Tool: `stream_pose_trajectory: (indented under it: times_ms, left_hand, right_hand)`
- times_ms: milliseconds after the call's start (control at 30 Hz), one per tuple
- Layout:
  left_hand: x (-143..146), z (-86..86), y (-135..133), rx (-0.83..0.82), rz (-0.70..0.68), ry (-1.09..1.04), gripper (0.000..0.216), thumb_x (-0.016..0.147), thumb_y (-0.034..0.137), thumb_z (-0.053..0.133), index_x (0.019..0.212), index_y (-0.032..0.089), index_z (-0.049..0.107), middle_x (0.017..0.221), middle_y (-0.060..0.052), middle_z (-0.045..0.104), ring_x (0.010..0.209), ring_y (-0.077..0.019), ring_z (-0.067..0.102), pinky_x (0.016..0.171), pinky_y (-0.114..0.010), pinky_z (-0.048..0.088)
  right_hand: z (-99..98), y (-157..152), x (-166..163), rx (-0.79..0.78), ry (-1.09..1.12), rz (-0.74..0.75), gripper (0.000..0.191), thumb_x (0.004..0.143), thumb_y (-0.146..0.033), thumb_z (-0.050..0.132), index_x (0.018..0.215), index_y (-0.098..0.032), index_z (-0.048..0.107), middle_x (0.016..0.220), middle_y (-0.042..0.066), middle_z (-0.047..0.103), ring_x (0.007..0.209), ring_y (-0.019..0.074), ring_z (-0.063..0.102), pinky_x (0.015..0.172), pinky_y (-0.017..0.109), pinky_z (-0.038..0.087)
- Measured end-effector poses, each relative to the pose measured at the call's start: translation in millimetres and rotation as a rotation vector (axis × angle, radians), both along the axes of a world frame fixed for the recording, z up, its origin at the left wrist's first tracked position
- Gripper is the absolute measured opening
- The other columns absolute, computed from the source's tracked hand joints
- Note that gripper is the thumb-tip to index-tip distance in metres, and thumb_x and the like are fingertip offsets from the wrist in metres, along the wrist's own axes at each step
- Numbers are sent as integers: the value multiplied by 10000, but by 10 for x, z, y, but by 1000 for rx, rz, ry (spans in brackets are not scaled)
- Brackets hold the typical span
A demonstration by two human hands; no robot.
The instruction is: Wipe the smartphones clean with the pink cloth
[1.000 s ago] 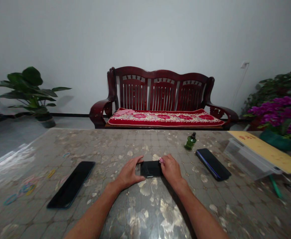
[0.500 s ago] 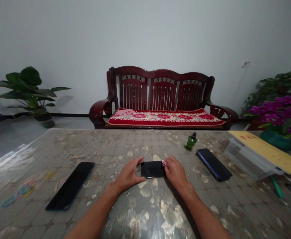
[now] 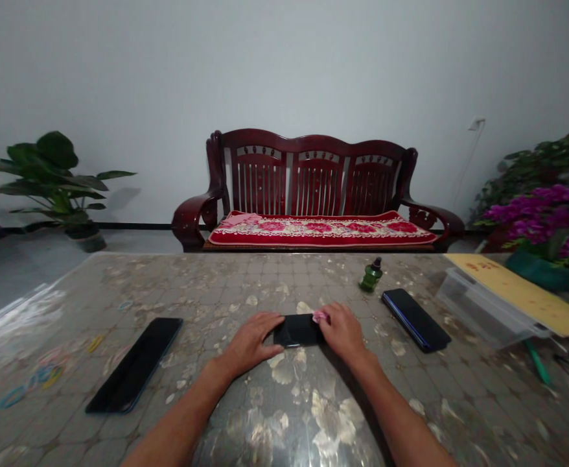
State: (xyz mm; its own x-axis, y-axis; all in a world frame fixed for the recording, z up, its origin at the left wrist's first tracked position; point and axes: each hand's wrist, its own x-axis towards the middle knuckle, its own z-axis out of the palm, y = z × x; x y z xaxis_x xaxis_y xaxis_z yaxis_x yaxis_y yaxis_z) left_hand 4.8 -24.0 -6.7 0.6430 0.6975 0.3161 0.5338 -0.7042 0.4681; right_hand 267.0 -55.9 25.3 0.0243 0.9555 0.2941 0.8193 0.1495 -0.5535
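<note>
A black phone [image 3: 295, 329] lies flat in the middle of the patterned table [image 3: 284, 402]. My left hand [image 3: 252, 340] rests at its left end, fingers curled around the edge, steadying it. My right hand [image 3: 343, 331] covers its right end and pinches a small pink cloth [image 3: 320, 316] against the phone's top right corner. The phone's right part is hidden under that hand.
A second dark phone [image 3: 135, 363] lies to the left, a third phone [image 3: 415, 319] to the right beside a small green bottle [image 3: 371, 275]. Coloured rubber bands [image 3: 41, 376] are scattered at far left. A clear plastic box [image 3: 488, 308] with a yellow sheet stands at right.
My right hand with the pink cloth has slid slightly right along the phone's top edge. My left hand keeps its hold on the phone's left end.
</note>
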Motion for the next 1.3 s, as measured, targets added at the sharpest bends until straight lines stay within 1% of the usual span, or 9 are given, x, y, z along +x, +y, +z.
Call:
stream_pose_trajectory:
  times_ms: [100, 167, 333, 467, 767, 967, 1067, 1167, 1300]
  left_hand:
    - [-2, 17, 10, 8, -10, 107, 496, 883, 410, 667, 1333, 213, 600, 1396, -127, 595, 1276, -298, 555, 1128, -476, 375]
    - [14, 41, 15, 0, 2, 159, 474, 906, 404, 634, 1339, 212, 599, 1410, -125, 584, 1289, -293, 545, 1126, -458, 381]
    - [75, 130, 35, -38, 43, 164, 387, 978, 372, 505, 1314, 217, 618, 1337, -95, 645, 1234, -254, 582, 1087, -396, 418]
    - [105, 186, 86, -109, 64, 82, 369, 995, 372, 446, 1243, 204, 661, 1236, -88, 700, 1152, -246, 629, 1038, -360, 450]
    - [191, 277, 212, -194, 206, -53, 383, 988, 393, 363, 1004, 220, 703, 952, -54, 747, 911, -234, 681, 858, -318, 495]
    - [233, 309, 311, -178, 204, -75, 283, 936, 415, 460, 954, 233, 675, 919, -47, 723, 879, -238, 655, 830, -321, 477]
    - [258, 312, 337, -185, 180, -93, 212, 878, 407, 552, 919, 235, 669, 901, -36, 711, 863, -233, 643, 822, -312, 472]
    - [277, 289, 376, -210, 197, -127, 203, 861, 395, 557, 854, 219, 658, 812, -21, 684, 796, -220, 629, 765, -301, 472]
    - [294, 239, 472, -262, 249, -193, 196, 801, 385, 585, 790, 202, 653, 725, -2, 663, 734, -208, 617, 705, -290, 465]
  right_hand:
    - [-66, 209, 205, -78, 602, -25, 180, 746, -360, 645, 732, -185, 685, 690, 5, 625, 714, 191, 547, 674, 269, 370]
    - [-101, 292, 220, -102, 740, -6, 248, 697, -419, 655, 731, -175, 679, 637, -18, 597, 649, 170, 522, 632, 258, 366]
    - [-114, 333, 115, -129, 889, 50, 288, 632, -432, 701, 712, -156, 684, 622, -25, 589, 615, 141, 500, 613, 244, 374]
    - [-98, 375, 73, -99, 1006, -8, 314, 623, -449, 712, 728, -154, 685, 618, -26, 591, 593, 129, 485, 599, 240, 381]
    - [-72, 476, -41, 22, 1144, -175, 403, 594, -499, 712, 805, -156, 701, 682, 4, 632, 627, 149, 522, 568, 244, 433]
    - [-60, 531, -85, 42, 1134, -246, 372, 585, -474, 706, 777, -156, 712, 661, 12, 648, 611, 159, 534, 526, 239, 423]
    - [-39, 564, -84, 57, 1116, -262, 371, 588, -469, 693, 773, -148, 708, 646, 8, 640, 597, 156, 524, 518, 238, 404]
    - [18, 558, -52, 102, 1085, -265, 391, 622, -478, 660, 819, -143, 705, 670, 2, 634, 623, 155, 519, 554, 242, 402]
    - [119, 500, 24, 122, 1006, -175, 343, 616, -451, 693, 783, -152, 702, 669, -12, 611, 664, 157, 516, 623, 246, 401]
